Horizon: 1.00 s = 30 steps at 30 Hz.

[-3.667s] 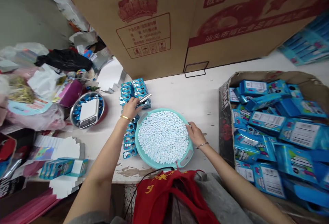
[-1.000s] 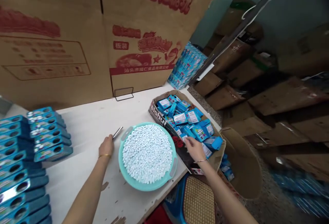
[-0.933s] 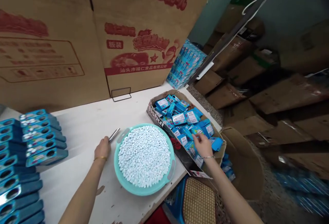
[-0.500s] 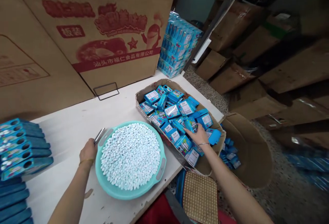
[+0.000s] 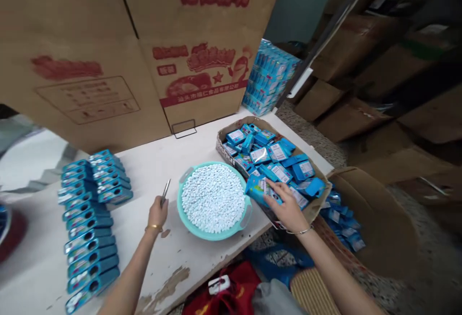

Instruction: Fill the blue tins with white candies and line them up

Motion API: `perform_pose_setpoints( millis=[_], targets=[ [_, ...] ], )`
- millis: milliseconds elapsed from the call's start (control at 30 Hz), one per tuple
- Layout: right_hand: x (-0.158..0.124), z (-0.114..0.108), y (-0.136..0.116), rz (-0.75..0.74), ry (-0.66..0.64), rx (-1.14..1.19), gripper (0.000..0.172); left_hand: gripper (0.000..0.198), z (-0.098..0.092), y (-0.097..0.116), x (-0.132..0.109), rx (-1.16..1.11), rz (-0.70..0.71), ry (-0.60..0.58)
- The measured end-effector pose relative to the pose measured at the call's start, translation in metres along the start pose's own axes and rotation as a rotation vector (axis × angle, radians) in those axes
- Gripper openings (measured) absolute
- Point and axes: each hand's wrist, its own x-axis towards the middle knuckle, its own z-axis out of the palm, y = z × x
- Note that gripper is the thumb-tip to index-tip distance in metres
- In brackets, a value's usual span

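Observation:
My left hand (image 5: pixel 158 212) is closed round a slim shiny metal tool (image 5: pixel 165 190) that points up; its exact kind cannot be made out. It is left of a turquoise basin (image 5: pixel 202 234) full of small pale candies (image 5: pixel 213 198). My right hand (image 5: pixel 288 207) grips a small blue candy box (image 5: pixel 260 189), held above the basin's right rim and the near edge of a cardboard tray (image 5: pixel 317 204). Many more blue boxes (image 5: pixel 277 152) lie jumbled in that tray. At left, rows of blue boxes (image 5: pixel 92 242) with round dark holes stand lined up.
A big printed carton (image 5: pixel 202 84) walls off the back of the white table (image 5: pixel 151 161). Wrapped stacks of blue packs (image 5: pixel 265 79) stand at its right end. Beyond the table's right edge is an open carton (image 5: pixel 375 228) with blue boxes. A red container (image 5: pixel 14 233) is far left.
My right hand has lifted a blue box from the pile and brought it left toward the basin. My left hand still holds the metal tool, now farther from the basin. The view has swung left.

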Motion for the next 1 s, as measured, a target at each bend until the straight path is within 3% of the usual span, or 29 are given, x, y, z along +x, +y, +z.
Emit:
perform_pose_setpoints(
  millis=[100,200,300,400,500,600,767,1000],
  targets=[
    [-0.005,0.022,-0.028,-0.087,-0.199,0.086,0.068,0.019,-0.006,0.025,-0.064,-0.334,0.087,0.115],
    [-0.015,0.037,-0.049,-0.126,-0.313,0.212,0.08,0.024,0.005,0.081,-0.108,-0.593,0.119,-0.008],
    [-0.023,0.046,-0.058,-0.077,-0.295,0.39,0.075,0.025,0.028,0.139,-0.128,-0.717,0.171,-0.1],
    [-0.024,0.058,-0.051,0.133,-0.131,0.567,0.065,0.024,0.054,0.17,-0.131,-0.704,0.161,-0.014],
    [-0.017,0.08,-0.03,0.419,-0.11,0.796,0.048,0.023,0.078,0.174,-0.121,-0.654,0.063,0.153],
    [-0.002,0.104,-0.005,0.533,-0.225,1.022,0.045,0.021,0.099,0.162,-0.099,-0.565,-0.033,0.267],
    [0.03,0.117,0.033,0.571,-0.166,1.1,0.04,0.016,0.126,0.143,-0.062,-0.302,-0.08,0.148],
    [0.038,0.11,0.056,0.644,-0.276,1.234,0.031,0.016,0.14,0.144,-0.051,-0.016,-0.071,0.075]
  ],
)
